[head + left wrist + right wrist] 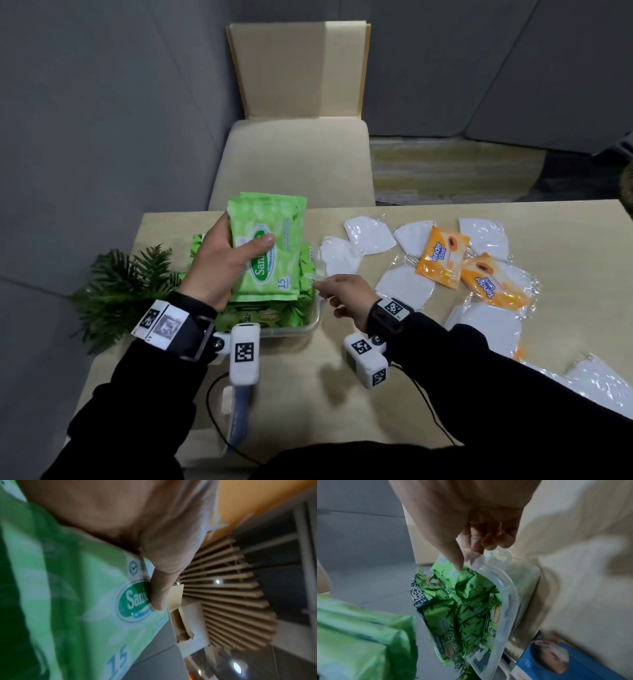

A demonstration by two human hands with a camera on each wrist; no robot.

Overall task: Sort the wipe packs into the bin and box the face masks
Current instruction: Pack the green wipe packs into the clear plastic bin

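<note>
My left hand (239, 250) holds light green wipe packs (274, 246) upright above the clear plastic bin (317, 320); the thumb (159, 588) presses on the front pack (85, 601), and a second pack shows behind it. Several darker green wipe packs (462, 608) fill the bin. My right hand (322, 284) pinches the bin's right rim (508, 588) between thumb and forefinger (471, 555). Two orange wipe packs (442, 260) (493, 284) lie among several white bagged face masks (370, 234) on the table's right half. A blue mask box (573, 660) sits near the bin.
A green fern-like plant (116, 291) stands at the table's left edge beside the bin. A beige chair (294, 161) is pushed in at the far side. Black cables (219, 421) run across the near table in front of me.
</note>
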